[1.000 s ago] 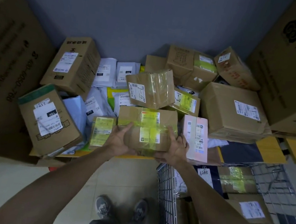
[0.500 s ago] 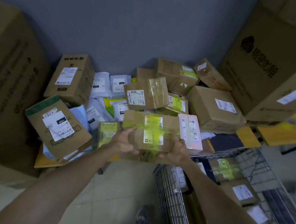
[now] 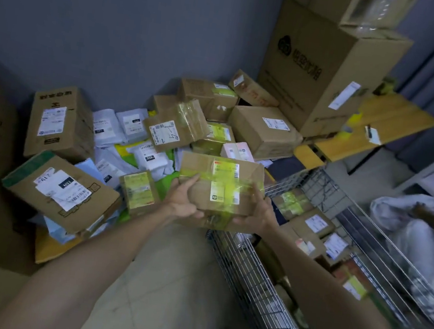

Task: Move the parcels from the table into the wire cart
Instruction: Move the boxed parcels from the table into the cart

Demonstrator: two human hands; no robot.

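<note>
Gripping yellow-taped box, label illegible, L hand + R hand fingers curled.

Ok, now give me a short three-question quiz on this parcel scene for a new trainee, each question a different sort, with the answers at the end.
1. True or false: the left hand and the right hand both grip the brown cardboard box crossed with yellow tape.
2. Pick one. The silver wire cart is: A) empty; B) already holding several labelled parcels; C) tipped on its side.
3. Fill the gap: the cardboard box with a green edge lies to the person's ___ of the held box.
Key: 1 true; 2 B; 3 left.
</note>
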